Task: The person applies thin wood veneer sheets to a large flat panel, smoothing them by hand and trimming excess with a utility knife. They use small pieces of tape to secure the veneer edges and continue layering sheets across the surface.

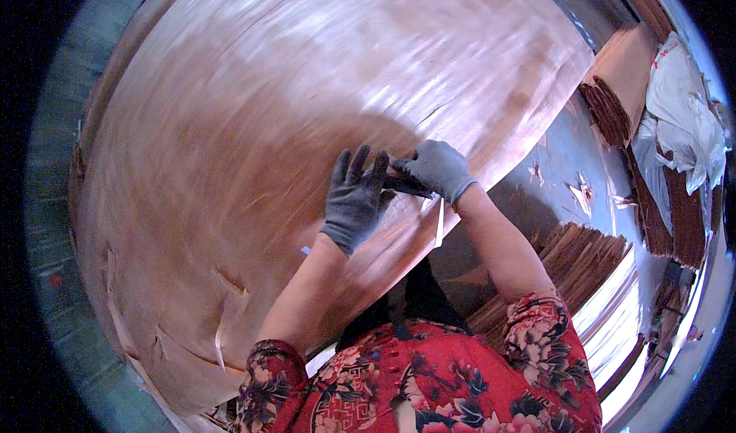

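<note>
Just off centre toward two o'clock, a dark narrow object [412, 187] lies over a broad wood-like sheet [230, 126], clenched in the gloved right hand [441, 168]; the gloved left hand [354, 205], fingers outstretched, is beside it at eight o'clock. This looks like close handwork near the sheet's edge, calling for a steady left palm. Farther toward two o'clock, white plastic [678, 100] bears a red mark, unreadable.

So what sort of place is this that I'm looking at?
Probably a wood-veneer workshop: a broad, thin brown sheet fills the view, stacked sheets stand at the right, and torn scraps litter the floor.
</note>
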Demonstrator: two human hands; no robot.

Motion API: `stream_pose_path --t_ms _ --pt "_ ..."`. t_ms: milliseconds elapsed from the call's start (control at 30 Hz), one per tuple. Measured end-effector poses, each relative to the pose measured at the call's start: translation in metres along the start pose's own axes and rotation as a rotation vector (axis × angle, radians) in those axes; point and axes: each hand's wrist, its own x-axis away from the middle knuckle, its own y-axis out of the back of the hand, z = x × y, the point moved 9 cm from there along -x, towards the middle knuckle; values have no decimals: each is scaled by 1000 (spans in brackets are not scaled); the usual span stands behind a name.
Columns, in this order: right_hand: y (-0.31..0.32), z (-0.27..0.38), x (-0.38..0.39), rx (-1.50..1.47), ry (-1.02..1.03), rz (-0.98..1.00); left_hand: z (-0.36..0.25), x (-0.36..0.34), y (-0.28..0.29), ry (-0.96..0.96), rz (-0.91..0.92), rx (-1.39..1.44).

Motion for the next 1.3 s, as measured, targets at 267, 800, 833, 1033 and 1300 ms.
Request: stream_pose_path --t_ms 267,800,833,1033,1300 --pt "-4 -20 11 54 -48 -30 -7 -23 25 6 -168 -51" --pt "-13 -13 45 -19 183 -366 12 -75 -49 71 293 -30" --pt "-19 -6 49 41 204 -379 12 -75 -51 72 318 -88" --pt "-32 -8 69 -113 223 -301 11 -74 -48 113 321 -38" --pt "-11 -84 37 -567 28 -343 7 -77 -34 164 252 37"
